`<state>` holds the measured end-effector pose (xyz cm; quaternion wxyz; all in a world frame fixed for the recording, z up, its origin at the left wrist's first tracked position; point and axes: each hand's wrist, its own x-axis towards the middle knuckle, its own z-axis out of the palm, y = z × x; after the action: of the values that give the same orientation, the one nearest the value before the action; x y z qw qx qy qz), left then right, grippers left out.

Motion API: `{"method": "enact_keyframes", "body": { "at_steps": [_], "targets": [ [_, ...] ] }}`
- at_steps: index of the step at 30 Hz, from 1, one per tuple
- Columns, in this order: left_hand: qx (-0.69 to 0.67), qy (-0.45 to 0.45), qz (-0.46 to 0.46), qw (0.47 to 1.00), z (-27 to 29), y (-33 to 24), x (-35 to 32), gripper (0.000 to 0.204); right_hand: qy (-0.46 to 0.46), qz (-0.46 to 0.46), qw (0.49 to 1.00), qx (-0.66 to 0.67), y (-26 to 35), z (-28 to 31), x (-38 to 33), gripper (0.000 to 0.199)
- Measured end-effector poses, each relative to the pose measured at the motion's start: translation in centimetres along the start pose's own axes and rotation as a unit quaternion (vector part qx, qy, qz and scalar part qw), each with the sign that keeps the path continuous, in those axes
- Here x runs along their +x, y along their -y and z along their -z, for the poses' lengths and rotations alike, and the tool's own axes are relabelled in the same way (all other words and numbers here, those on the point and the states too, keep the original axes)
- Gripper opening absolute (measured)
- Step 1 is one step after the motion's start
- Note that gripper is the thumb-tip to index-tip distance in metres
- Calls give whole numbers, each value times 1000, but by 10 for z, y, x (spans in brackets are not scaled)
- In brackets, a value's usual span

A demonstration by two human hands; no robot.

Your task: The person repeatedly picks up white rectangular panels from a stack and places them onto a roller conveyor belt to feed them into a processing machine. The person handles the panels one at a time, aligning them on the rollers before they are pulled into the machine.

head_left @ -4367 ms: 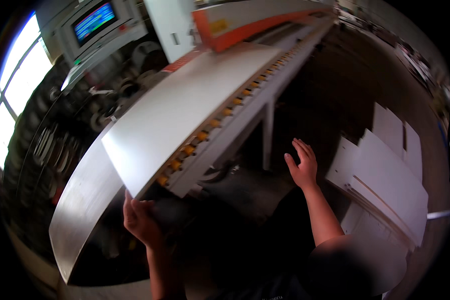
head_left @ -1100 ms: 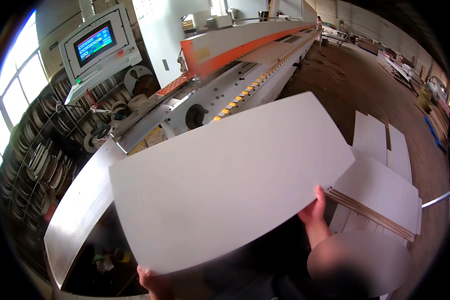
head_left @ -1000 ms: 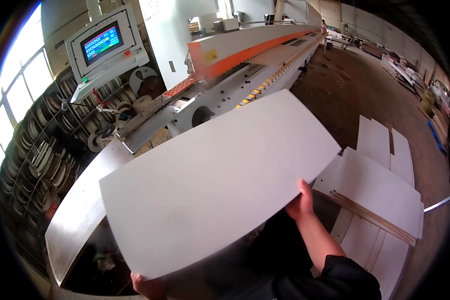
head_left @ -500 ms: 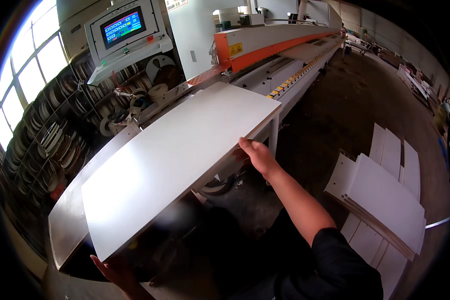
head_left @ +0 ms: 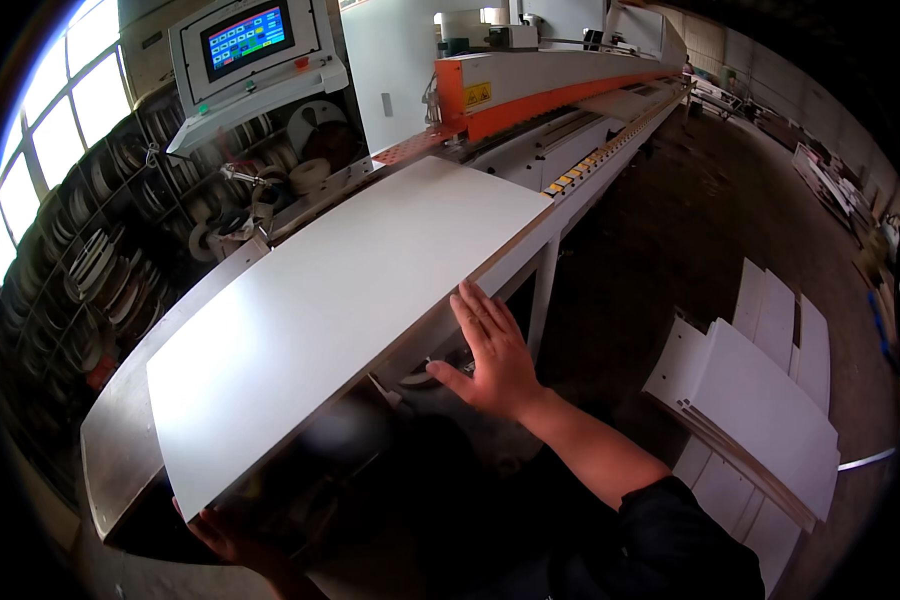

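A long white panel (head_left: 340,290) lies flat across the infeed end of a long machine (head_left: 550,90), its near left corner jutting out past the metal table (head_left: 120,470). My right hand (head_left: 495,360) is open, fingers stretched out and their tips against the panel's long near edge, thumb held apart. At the near left corner my left hand (head_left: 220,540) grips the panel from below; shadow and the board hide part of its fingers.
Several white boards (head_left: 760,410) are stacked low on the right. A control screen (head_left: 247,40) stands at the upper left, above racks of edging rolls (head_left: 110,280). The machine's orange-edged beam (head_left: 510,110) and roller track (head_left: 600,165) run into the distance.
The panel has come down level against the machine and shifted slightly left. My right hand has let go its grip on the edge and spread its fingers. The left hand stays at the corner.
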<state>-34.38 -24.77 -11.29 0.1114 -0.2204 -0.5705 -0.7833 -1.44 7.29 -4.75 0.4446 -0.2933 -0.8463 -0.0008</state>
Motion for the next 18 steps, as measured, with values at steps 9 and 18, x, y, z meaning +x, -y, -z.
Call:
{"method": "enact_keyframes", "body": {
  "at_steps": [9, 18],
  "targets": [
    [-51, -1, 37, 998, -46, 0, 19, 56, 63, -14, 996, -68, -25, -26, 32, 97],
    [-72, -9, 76, 995, -48, 10, 17, 55, 66, -20, 994, -82, -35, -28, 43, 100]
  ]
}}
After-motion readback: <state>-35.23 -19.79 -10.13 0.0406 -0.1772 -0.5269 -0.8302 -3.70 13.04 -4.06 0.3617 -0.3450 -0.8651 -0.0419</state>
